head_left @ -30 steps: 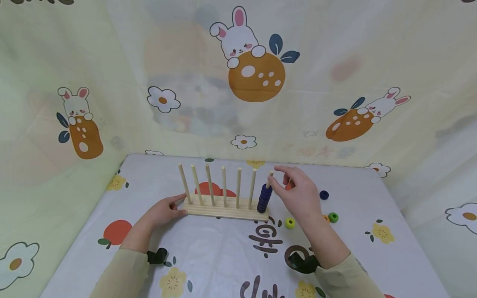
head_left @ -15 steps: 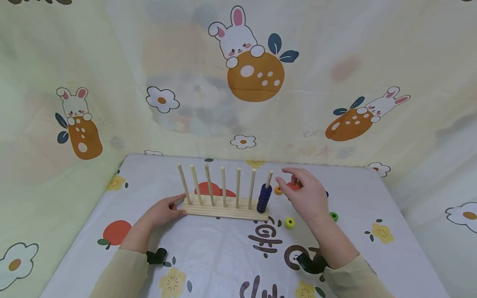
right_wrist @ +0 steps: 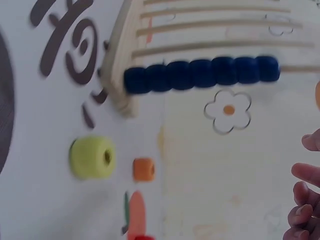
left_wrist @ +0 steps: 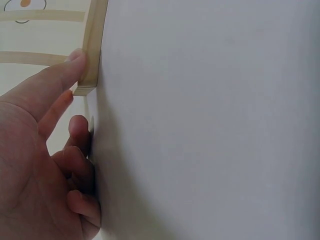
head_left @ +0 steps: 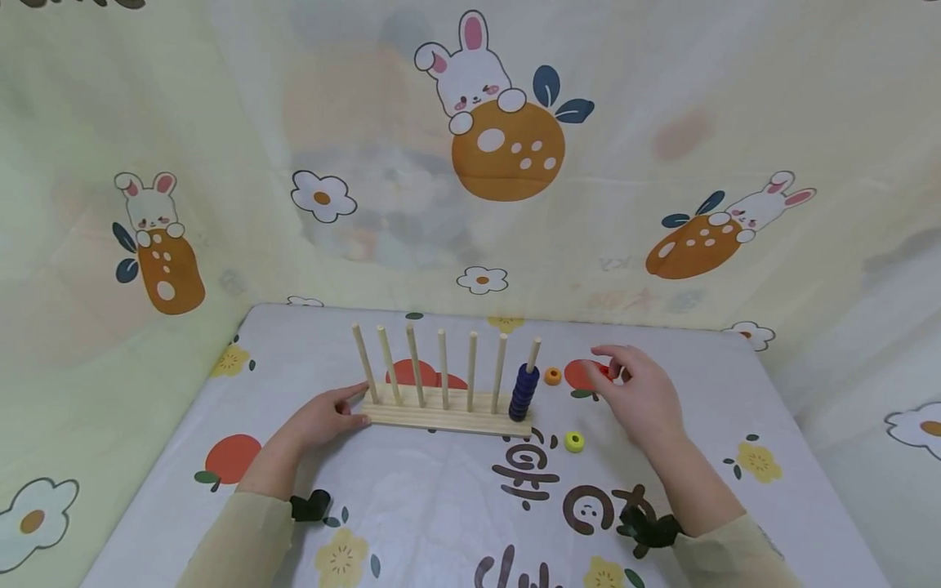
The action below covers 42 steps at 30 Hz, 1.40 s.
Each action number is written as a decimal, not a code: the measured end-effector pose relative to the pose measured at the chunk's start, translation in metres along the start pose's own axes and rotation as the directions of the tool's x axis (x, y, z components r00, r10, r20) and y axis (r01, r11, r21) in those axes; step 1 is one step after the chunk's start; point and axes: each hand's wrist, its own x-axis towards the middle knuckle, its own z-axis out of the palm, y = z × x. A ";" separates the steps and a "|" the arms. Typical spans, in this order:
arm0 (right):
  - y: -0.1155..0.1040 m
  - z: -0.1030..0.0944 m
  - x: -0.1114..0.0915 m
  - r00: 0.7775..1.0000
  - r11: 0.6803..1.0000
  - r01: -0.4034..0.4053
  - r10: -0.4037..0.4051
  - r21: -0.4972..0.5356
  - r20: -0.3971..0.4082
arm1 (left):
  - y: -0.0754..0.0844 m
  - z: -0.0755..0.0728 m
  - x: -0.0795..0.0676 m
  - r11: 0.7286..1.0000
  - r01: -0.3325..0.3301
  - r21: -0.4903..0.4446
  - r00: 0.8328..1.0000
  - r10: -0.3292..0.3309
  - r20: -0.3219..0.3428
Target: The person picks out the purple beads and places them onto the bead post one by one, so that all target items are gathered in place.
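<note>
A pale wooden peg stand carries a row of upright pegs. Several dark blue beads are stacked on its rightmost peg, whose tip stays bare; the other pegs hold none. My left hand pinches the left end of the base, thumb at the front and index finger behind. Over the right side of the table hovers my right hand, thumb and index finger apart with nothing between them. A red bead shows by its fingertips. In the right wrist view its fingers appear at the right edge.
An orange bead lies just right of the stand, and a yellow-green bead nearer the front. The cloth has printed fruit, flowers and lettering. A patterned curtain rises behind the table.
My right hand has moved right, away from the blue-beaded peg, uncovering the orange bead and now hiding the loose blue and green beads. My left hand stays on the stand.
</note>
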 end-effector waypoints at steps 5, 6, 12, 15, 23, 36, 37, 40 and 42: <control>0.020 -0.003 0.000 0.998 0.999 -0.045 0.046 -0.024 0.037 | 0.000 0.000 0.001 1.000 0.001 -0.003 1.000 -0.001 0.002; 0.023 -0.004 0.000 0.997 0.998 -0.057 0.058 -0.030 0.047 | -0.001 0.001 0.001 1.000 0.002 -0.002 1.000 -0.002 0.002; 0.047 -0.006 0.000 0.990 0.992 -0.114 0.119 -0.061 0.075 | -0.003 0.001 0.003 1.000 -0.006 0.002 1.000 0.006 0.000; 0.060 -0.006 0.000 0.988 0.987 -0.132 0.138 -0.088 0.071 | -0.003 0.001 0.003 1.000 -0.008 0.002 1.000 0.008 0.003; 0.093 -0.004 0.001 0.978 0.974 -0.184 0.195 -0.131 0.077 | -0.003 0.002 0.002 1.000 0.015 0.001 1.000 -0.015 0.000; 0.130 0.000 0.003 0.918 0.941 -0.294 0.327 -0.166 0.226 | -0.002 0.003 0.003 1.000 0.015 -0.005 1.000 -0.015 -0.008; 0.132 0.000 0.004 0.909 0.938 -0.307 0.340 -0.163 0.242 | -0.002 0.003 0.003 1.000 0.016 -0.005 1.000 -0.016 -0.008; 0.136 0.001 0.006 0.883 0.926 -0.341 0.374 -0.162 0.284 | -0.003 0.003 0.003 1.000 0.021 -0.005 1.000 -0.021 -0.008; 0.138 0.002 0.007 0.875 0.922 -0.346 0.384 -0.172 0.297 | -0.003 0.002 0.003 1.000 0.019 -0.005 1.000 -0.019 -0.007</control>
